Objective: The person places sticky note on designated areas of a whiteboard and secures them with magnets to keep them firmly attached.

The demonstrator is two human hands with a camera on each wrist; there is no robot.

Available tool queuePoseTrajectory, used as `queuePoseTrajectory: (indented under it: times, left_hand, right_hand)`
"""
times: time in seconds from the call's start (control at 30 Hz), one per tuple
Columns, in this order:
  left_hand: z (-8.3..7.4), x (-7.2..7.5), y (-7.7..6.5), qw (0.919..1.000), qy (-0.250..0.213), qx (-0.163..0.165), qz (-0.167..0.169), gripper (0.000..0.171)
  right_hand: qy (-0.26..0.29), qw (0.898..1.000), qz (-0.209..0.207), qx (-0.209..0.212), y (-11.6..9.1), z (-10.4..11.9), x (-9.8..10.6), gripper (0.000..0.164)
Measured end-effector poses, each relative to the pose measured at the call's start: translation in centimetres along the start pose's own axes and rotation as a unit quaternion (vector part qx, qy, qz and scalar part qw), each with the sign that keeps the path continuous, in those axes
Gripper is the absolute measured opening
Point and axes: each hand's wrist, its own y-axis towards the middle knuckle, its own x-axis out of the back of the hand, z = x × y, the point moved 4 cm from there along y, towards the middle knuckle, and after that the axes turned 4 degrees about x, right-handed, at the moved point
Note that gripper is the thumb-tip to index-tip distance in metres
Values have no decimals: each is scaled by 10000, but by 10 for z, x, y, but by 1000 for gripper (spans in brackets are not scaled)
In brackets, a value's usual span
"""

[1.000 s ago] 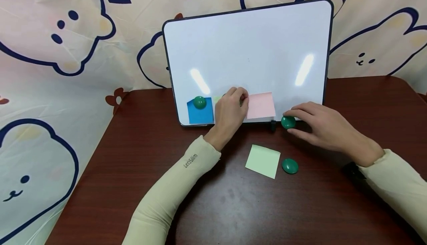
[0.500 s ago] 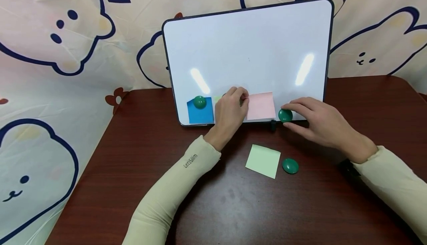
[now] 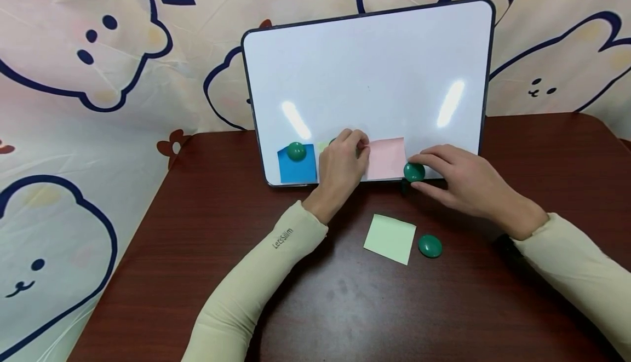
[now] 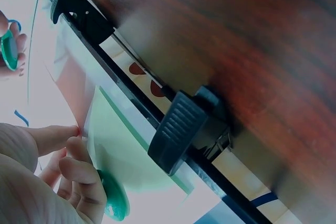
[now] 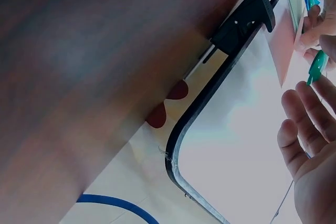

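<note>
My left hand (image 3: 342, 159) pinches the left edge of a pink sticky note (image 3: 386, 158) against the lower part of the whiteboard (image 3: 370, 77). Between the thumb and fingers of my right hand (image 3: 465, 184) is a round green magnet (image 3: 414, 172), held just right of the pink note's lower corner. Behind my left hand, mostly hidden in the head view, a light green note (image 4: 118, 140) hangs on the board with a green magnet (image 4: 113, 196) on it. Left of that, a blue sticky note (image 3: 298, 170) is under another green magnet (image 3: 296, 151).
On the brown table (image 3: 197, 274) lie a loose pale green sticky note (image 3: 390, 239) and a green magnet (image 3: 430, 246). Black clips (image 4: 184, 129) support the board's lower edge. A patterned cloth (image 3: 59, 143) hangs behind.
My right hand has moved left along the board's lower edge with the green magnet, closer to the pink note. My left hand has stayed in place.
</note>
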Motion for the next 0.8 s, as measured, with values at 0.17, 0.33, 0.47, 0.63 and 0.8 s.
queuePoseTrajectory:
  times: [0.17, 0.33, 0.47, 0.63, 0.8]
  left_hand:
    - [0, 0, 0, 10000, -30, -10, -22, 9]
    - [1, 0, 0, 10000, -56, -25, -32, 8]
    - [0, 0, 0, 10000, -22, -37, -61, 9]
    - [0, 0, 0, 9999, -34, -58, -103, 10]
    - [0, 0, 0, 9999, -16, -66, -116, 10]
  right_hand:
    - [90, 9999, 58, -80, 4, -1, -3, 56]
    - [199, 9995, 69, -226, 6, -3, -5, 56]
    - [265, 9992, 54, -278, 9, -5, -7, 55]
    - [355, 9988, 57, -327, 14, -5, -9, 53]
    - [430, 9985, 73, -325, 19, -6, -13, 51]
